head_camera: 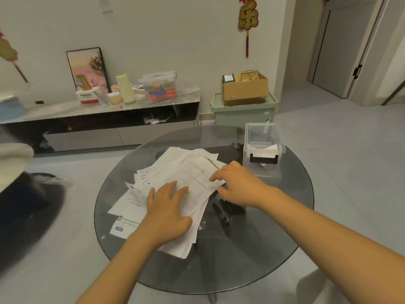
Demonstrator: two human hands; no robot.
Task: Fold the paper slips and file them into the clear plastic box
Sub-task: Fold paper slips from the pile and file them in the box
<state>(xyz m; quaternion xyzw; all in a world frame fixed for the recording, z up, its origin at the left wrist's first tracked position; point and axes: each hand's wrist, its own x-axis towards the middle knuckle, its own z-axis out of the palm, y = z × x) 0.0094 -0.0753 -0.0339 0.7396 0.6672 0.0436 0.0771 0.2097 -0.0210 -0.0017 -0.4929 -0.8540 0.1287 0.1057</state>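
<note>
My left hand (pixel 167 212) lies flat on the slips (pixel 175 183), fingers straight and spread, palm pressing the near part of the heap. My right hand (pixel 237 185) sits just to its right at the heap's edge, fingers loosely bent, the fingertips (pixel 213 178) touching the top sheet and the thumb down by that sheet's corner; I cannot tell whether it pinches the paper or only rests on it. Under both hands the slips are a loose, overlapping pile of thin white printed sheets, mostly long rectangles, fanned at odd angles; one near my left wrist carries a small blue mark. Beyond my right hand, close to its knuckles, stands the box (pixel 264 148), clear hard plastic with squared walls and its lid tipped up at the back; a few white folded papers sit inside it, above a dark band at its front. All this rests on the table (pixel 274 249), a round top of smoky, glossy glass that mirrors my right fingers as dark shapes just near of that hand. Well beyond the hands, a low cabinet (pixel 109 119) with a pale marbled top runs along the wall, and to its right a brown carton (pixel 244 88) sits on a pale green bin (pixel 243 115).
</note>
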